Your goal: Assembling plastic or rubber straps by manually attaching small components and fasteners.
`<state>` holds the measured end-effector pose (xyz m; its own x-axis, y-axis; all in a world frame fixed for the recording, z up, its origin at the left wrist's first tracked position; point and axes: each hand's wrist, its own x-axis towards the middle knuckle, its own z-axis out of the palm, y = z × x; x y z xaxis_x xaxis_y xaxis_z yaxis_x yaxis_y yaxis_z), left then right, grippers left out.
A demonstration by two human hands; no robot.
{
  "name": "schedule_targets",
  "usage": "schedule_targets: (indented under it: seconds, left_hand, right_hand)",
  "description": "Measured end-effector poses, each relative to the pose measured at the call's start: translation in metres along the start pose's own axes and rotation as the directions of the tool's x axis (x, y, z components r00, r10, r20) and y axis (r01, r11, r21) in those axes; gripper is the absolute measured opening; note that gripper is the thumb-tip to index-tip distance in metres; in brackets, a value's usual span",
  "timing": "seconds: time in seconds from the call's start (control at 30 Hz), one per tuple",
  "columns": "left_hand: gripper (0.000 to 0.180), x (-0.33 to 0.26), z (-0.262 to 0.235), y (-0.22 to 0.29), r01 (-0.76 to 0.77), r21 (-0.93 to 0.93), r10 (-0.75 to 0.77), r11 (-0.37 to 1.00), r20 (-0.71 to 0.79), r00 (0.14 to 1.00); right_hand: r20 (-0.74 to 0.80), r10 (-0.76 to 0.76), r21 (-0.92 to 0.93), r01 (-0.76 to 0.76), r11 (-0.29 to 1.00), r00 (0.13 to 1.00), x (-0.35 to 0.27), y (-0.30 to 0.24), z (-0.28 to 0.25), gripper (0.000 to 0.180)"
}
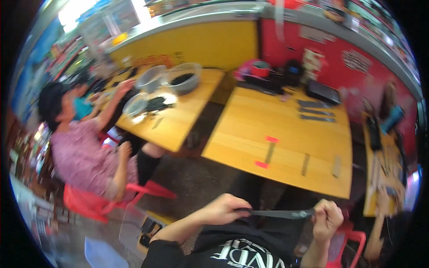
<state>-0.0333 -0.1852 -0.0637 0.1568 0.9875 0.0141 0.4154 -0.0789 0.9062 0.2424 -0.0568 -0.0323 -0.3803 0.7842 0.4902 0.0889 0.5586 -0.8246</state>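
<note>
A thin dark grey strip [280,214] stretches level between my two hands, above my lap and below the near edge of the wooden table [250,134]. My left hand [225,209] pinches its left end. My right hand [327,219] is closed around its right end. On the table in front of me lie several similar flat strips [317,117], a strip [269,152] between two small red tags, and two more near the front edge.
A person in a pink top [82,154] sits on a red plastic chair [94,201] at the left, reaching to a second wooden table [183,120] with metal bowls [184,78]. Bags and dark items [268,76] line the red wall. Another person's hand [382,196] is at the right.
</note>
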Motion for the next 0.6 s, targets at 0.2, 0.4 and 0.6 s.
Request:
schedule_targets:
  seconds: [0.2,0.4,0.6]
  left_hand:
    - [0.005,0.039,-0.046,0.030,0.317,-0.396,-0.365,0.862,-0.052,0.929]
    - [0.013,0.181,-0.069,0.039,0.405,-0.395,-0.421,0.824,0.051,0.906]
    - [0.012,0.310,-0.037,-0.005,0.534,-0.306,-0.530,0.788,0.104,0.842]
  right_hand:
    - [0.009,0.113,-0.021,-0.112,0.993,0.994,0.034,0.016,-0.012,0.017]
    - [-0.056,0.250,-0.023,-0.252,0.967,0.967,0.113,0.088,-0.044,0.024]
    - [-0.035,0.219,-0.260,-0.220,0.940,0.975,0.196,0.220,-0.090,0.027]
